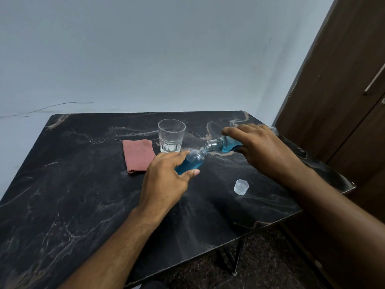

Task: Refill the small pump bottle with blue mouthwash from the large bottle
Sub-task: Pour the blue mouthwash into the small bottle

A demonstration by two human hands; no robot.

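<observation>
Pale blue-grey wall behind, marked at far left by a thin dark line running across it. Below, a dark marble-patterned surface with pale veins, rounded at the far corners, black legs showing under its near edge above a speckled dark floor. Left of centre, a folded reddish-pink cloth lying flat. Just beside it to the right, an empty clear tumbler standing upright, slightly farther back. In front of the tumbler, left hand wrapped around the small bottle, thumb along its near side, fingers curled over the far side; bottle tilted with the open neck pointing up and right, lower part full of blue liquid, pump not on it. Neck to neck with it, the large bottle held almost horizontal, mouth touching or just above the small bottle's opening, blue mouthwash visible inside the body. Right hand clamped over the large bottle from above, covering most of it. Nearer and between the two forearms, a translucent cap lying on the surface, apart from both bottles. At far right, a dark brown wooden door with a metal handle near the edge of view.
</observation>
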